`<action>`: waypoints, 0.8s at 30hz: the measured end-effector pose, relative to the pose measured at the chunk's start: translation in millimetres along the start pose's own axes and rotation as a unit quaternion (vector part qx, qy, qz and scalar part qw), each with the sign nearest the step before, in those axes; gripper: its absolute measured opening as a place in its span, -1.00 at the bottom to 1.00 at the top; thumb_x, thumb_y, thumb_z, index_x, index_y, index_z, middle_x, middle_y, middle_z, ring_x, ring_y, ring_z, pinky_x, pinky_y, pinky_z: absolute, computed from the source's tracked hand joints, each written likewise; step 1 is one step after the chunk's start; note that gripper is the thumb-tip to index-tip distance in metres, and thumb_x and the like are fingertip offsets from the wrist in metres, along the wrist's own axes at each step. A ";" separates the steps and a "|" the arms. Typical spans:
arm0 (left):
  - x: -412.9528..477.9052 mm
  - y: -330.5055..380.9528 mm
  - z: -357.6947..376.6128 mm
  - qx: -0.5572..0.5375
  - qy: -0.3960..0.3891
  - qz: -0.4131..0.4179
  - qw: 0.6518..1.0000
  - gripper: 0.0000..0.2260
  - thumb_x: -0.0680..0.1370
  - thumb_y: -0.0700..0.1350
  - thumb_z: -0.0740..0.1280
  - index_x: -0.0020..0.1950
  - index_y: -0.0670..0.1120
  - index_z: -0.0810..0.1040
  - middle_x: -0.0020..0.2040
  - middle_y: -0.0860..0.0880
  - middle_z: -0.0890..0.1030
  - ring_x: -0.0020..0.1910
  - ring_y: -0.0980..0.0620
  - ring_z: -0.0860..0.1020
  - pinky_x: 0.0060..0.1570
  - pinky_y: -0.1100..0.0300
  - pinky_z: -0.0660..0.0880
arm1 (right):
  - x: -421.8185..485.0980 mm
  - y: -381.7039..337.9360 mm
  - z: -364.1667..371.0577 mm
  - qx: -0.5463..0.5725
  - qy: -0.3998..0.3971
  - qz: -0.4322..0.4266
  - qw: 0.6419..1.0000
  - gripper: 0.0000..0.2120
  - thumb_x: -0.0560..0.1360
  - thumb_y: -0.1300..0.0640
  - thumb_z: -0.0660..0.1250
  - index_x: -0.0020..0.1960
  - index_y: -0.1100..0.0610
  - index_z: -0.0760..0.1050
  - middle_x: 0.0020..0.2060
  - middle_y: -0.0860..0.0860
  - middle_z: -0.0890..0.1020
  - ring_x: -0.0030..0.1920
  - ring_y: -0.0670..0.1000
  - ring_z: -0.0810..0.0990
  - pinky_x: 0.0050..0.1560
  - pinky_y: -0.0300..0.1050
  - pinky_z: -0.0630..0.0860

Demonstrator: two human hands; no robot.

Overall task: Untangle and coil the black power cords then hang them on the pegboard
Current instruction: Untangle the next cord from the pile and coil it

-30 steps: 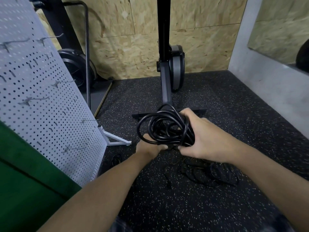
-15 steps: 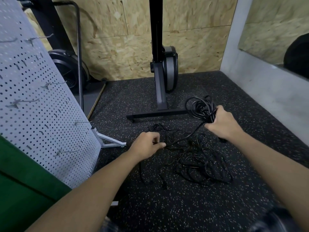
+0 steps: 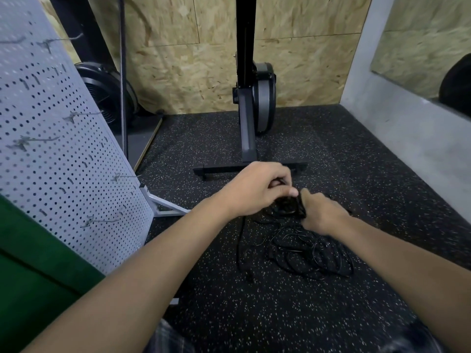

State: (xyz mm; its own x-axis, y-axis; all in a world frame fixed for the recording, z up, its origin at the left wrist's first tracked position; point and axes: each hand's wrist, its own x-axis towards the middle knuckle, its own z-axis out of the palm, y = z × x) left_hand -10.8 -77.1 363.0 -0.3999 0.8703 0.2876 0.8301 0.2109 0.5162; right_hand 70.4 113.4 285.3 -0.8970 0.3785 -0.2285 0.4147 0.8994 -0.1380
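- Left hand (image 3: 257, 191) is curled over a small black bundle (image 3: 288, 207), fingertips pinching it.
- Right hand (image 3: 322, 214) grasps the same bundle from the other side — the two hands are almost touching.
- The loose cords (image 3: 313, 253) lie tangled on the floor (image 3: 280, 314), just under the hands.
- The pegboard (image 3: 63, 149) stands off to the left with its hooks out.
- A black stand (image 3: 248, 138) rises just beyond the hands.

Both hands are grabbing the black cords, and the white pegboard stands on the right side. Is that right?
Not quite: the head view shows the white pegboard on the left side. The left hand and right hand are indeed grabbing the black cords.
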 end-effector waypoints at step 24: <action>-12.2 -32.8 19.2 -0.191 -0.010 -0.190 0.963 -0.70 0.65 -0.47 0.20 -0.12 -0.13 0.52 -0.39 0.11 0.53 -0.47 0.33 0.45 -0.30 0.41 0.39 | -76.5 -33.2 -67.3 0.192 0.129 -0.178 0.956 -0.33 0.39 0.15 0.55 0.44 0.01 0.41 -0.17 -0.14 0.66 -0.19 -0.16 0.64 -0.08 -0.22 0.61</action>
State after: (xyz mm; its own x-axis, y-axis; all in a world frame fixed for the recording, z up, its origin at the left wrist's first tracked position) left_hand -25.6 -86.1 327.1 -0.6355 0.7720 0.0065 0.4211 0.3396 0.8410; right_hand 114.8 69.3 372.2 -0.9792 0.1498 0.1368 0.0580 0.8529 -0.5188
